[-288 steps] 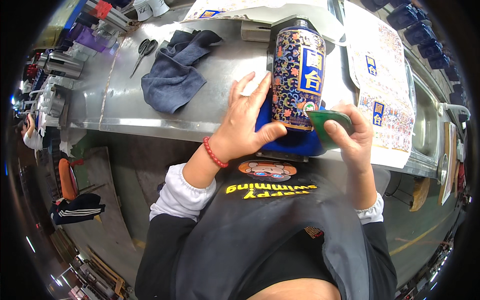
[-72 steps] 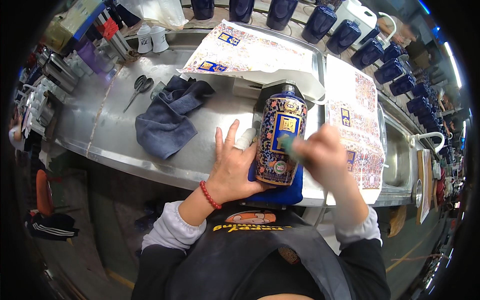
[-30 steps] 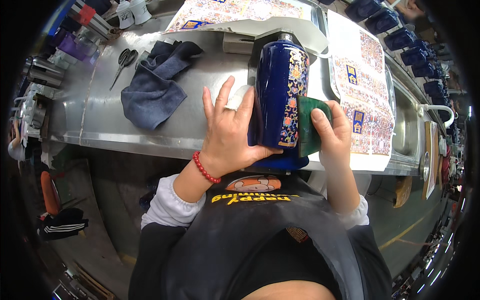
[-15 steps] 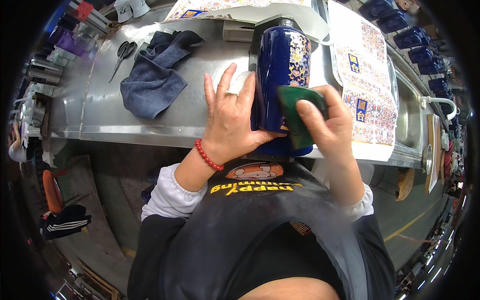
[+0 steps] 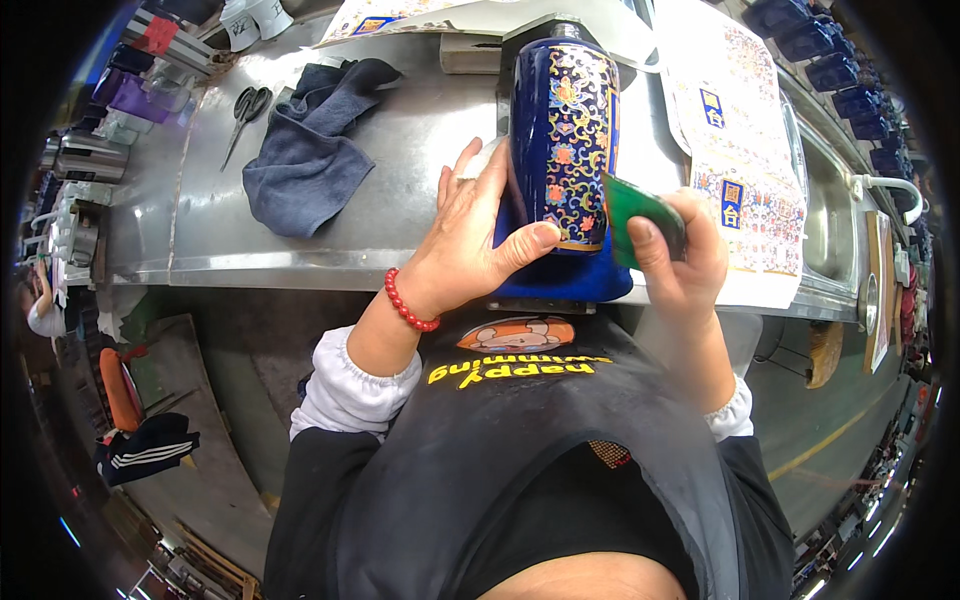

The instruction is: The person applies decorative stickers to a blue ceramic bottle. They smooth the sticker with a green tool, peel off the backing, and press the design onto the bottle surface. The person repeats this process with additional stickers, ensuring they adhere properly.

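Note:
A dark blue glazed bottle lies with its neck pointing away from me, its near end over a blue cloth pad. A colourful floral decal band covers the visible upper right side. My left hand holds the bottle's left side, thumb across its near end and fingers along the side. Something white, perhaps a finger wrap, shows at those fingers. In my right hand a flat green scraper is pinched between thumb and fingers, its edge at the bottle's right side.
A crumpled blue-grey cloth and black-handled scissors lie on the metal bench at left. Printed decal sheets spread to the right, beside a sink. Several blue bottles stand at the far right.
The bottle has turned, bringing more of the floral band into view on top. My right hand has drawn the scraper rightward off its top; my left thumb has moved up on the near end.

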`<move>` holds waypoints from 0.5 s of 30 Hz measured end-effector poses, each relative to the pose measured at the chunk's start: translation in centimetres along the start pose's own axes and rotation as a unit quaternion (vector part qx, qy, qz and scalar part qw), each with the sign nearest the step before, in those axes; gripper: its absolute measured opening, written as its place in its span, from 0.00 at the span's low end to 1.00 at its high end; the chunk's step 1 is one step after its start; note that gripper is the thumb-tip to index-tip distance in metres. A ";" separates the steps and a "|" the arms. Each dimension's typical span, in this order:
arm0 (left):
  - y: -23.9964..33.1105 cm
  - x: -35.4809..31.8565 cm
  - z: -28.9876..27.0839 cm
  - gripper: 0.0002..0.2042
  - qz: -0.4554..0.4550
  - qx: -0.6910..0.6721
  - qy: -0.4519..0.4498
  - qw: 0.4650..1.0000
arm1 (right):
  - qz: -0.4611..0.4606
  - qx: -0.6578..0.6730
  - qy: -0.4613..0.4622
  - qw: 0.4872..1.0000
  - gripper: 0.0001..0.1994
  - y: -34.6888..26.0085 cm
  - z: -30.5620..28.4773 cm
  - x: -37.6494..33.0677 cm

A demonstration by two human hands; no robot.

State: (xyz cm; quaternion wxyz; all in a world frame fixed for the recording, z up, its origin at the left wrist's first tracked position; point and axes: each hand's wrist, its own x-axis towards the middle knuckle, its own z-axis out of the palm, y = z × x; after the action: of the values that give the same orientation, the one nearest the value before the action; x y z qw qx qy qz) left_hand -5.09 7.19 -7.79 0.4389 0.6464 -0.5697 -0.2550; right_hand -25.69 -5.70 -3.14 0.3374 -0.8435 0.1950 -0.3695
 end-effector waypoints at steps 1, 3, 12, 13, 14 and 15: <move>0.0 0.1 -0.1 0.52 0.016 -0.005 0.003 1.000 | -0.040 -0.049 -0.005 0.998 0.10 -0.2 -0.1 0.3; 0.1 0.1 -0.1 0.52 0.014 0.006 0.006 1.000 | -0.133 -0.076 -0.022 0.988 0.16 -0.7 -0.1 0.6; 0.1 0.2 -0.4 0.48 0.023 -0.038 0.000 0.999 | -0.130 -0.018 -0.103 0.986 0.16 -1.7 -1.3 0.5; 0.0 0.3 -0.4 0.47 0.027 -0.050 -0.010 0.998 | -0.097 -0.009 -0.081 0.992 0.13 -1.5 -1.5 0.6; -0.1 0.3 -0.4 0.46 0.021 -0.037 -0.013 0.999 | -0.074 0.014 -0.069 0.995 0.13 -1.5 -1.8 0.5; -0.1 0.3 -0.3 0.47 0.022 -0.059 -0.004 0.998 | -0.040 0.039 -0.051 0.997 0.13 -1.3 -2.2 0.6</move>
State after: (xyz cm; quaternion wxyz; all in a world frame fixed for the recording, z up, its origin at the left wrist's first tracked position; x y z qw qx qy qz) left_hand -4.72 6.96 -7.70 0.4800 0.6054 -0.5695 -0.2808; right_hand -26.86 -6.08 -0.85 0.3645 -0.8546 0.1291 -0.3466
